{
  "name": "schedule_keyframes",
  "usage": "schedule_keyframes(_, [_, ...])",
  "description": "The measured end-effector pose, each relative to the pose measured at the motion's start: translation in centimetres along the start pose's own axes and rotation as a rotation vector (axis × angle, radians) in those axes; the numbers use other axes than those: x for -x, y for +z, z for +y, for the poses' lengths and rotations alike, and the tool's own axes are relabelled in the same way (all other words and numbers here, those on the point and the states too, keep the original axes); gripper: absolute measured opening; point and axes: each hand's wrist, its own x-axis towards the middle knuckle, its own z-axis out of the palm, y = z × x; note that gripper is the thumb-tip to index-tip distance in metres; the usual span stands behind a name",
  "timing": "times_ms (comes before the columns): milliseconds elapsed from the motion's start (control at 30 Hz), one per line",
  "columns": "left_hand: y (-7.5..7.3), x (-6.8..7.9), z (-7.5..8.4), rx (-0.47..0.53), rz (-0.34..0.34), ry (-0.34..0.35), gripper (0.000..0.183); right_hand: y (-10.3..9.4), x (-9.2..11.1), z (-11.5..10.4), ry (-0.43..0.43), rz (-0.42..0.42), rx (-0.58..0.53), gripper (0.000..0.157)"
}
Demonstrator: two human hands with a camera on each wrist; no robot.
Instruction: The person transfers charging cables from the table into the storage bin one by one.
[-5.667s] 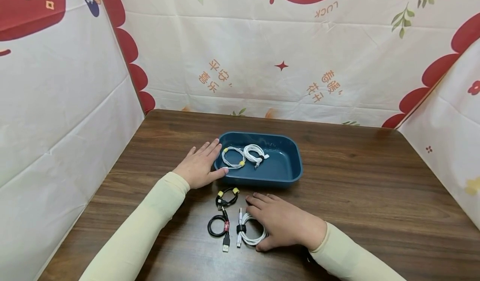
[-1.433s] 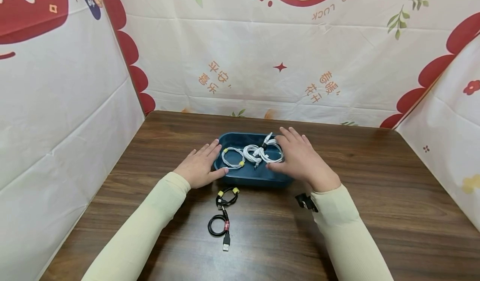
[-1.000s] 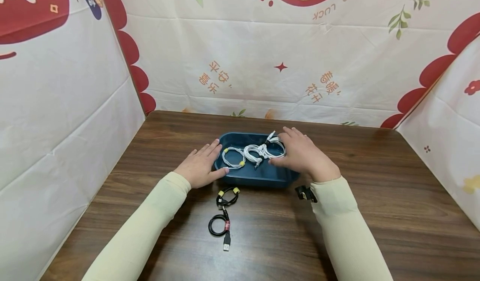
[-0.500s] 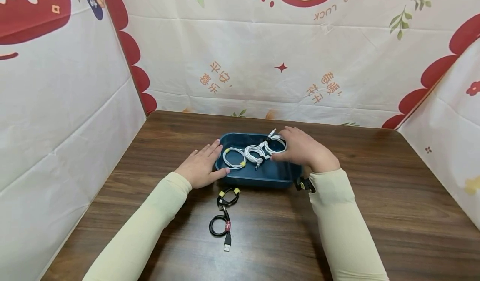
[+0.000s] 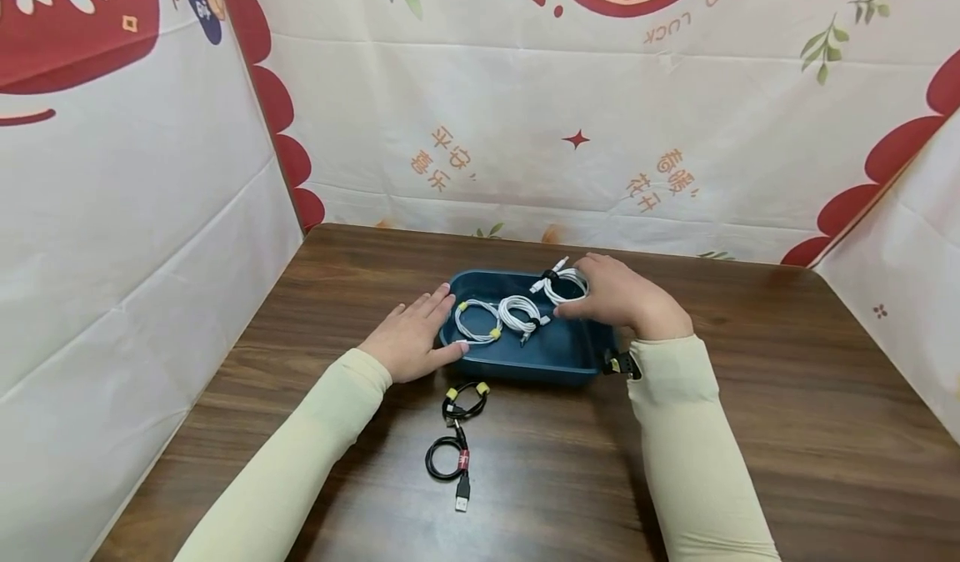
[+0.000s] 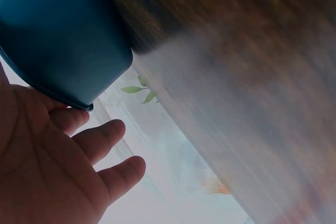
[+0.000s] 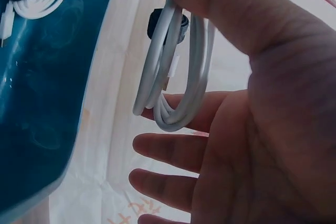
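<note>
A coiled white cable (image 5: 562, 285) with a black strap is pinched between thumb and index finger of my right hand (image 5: 618, 295), over the right part of the blue bin (image 5: 525, 371). In the right wrist view the coil (image 7: 197, 72) hangs from the thumb while the other fingers stay extended. My left hand (image 5: 411, 337) rests on the bin's left rim, fingers fairly straight; the left wrist view shows its fingers (image 6: 100, 141) beside the bin wall (image 6: 73, 40). Inside the bin lie a white coil with yellow clips (image 5: 478, 322) and another white coil (image 5: 519, 313).
Two black coiled cables lie on the wooden table (image 5: 360, 479) in front of the bin: one with yellow clips (image 5: 465, 401), one with a red tag (image 5: 447, 459). A printed cloth (image 5: 517, 128) stands behind and at both sides.
The right hand has picked the strapped white coil off the table and carried it over the bin. Lately it shifts toward the bin's back right, apart from the middle coil. The left hand stays put.
</note>
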Motion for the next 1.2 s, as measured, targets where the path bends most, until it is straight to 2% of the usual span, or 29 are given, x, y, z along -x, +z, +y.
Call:
schedule_keyframes(400, [0.3, -0.1, 0.0, 0.019, 0.0, -0.021, 0.087, -0.6, -0.9, 0.2, -0.04, -0.001, 0.005, 0.083])
schedule_keyframes(800, [0.3, 0.0, 0.1, 0.006, 0.003, -0.017, 0.087, 0.3, -1.5, 0.6, -0.022, -0.027, -0.01, 0.085])
schedule_keyframes(1200, [0.3, -0.2, 0.0, 0.002, -0.001, -0.018, 0.087, 1.2, -2.5, 1.5, -0.046, -0.066, -0.056, 0.084])
